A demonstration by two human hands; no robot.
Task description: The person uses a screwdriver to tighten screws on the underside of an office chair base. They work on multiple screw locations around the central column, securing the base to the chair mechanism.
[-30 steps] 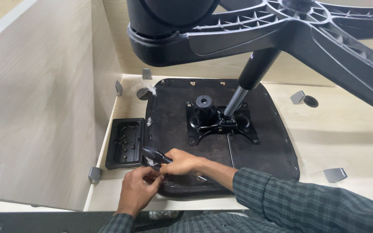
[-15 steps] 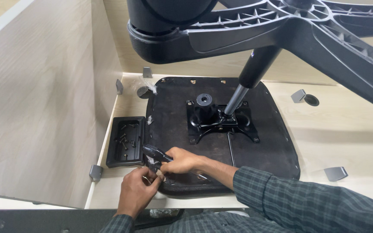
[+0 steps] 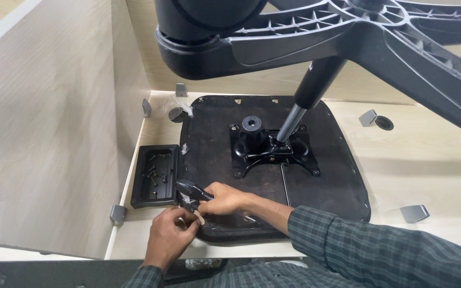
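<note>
Hands [image 3: 198, 216] closed together around small black part [image 3: 190, 191] at near-left corner of upturned seat pad [image 3: 326, 176] on surface [image 3: 428, 165]. Fingers masking part's lower end; shape hard to make out. Screw tray [image 3: 155, 175] just left.

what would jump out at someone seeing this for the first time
The big black star-shaped chair base fills the top of the view, its gas cylinder slanting down into the metal mechanism on the upturned seat. At the seat's near left corner, the right hand holds a black tool while the left hand meets it. A black tray of screws lies just left.
</note>
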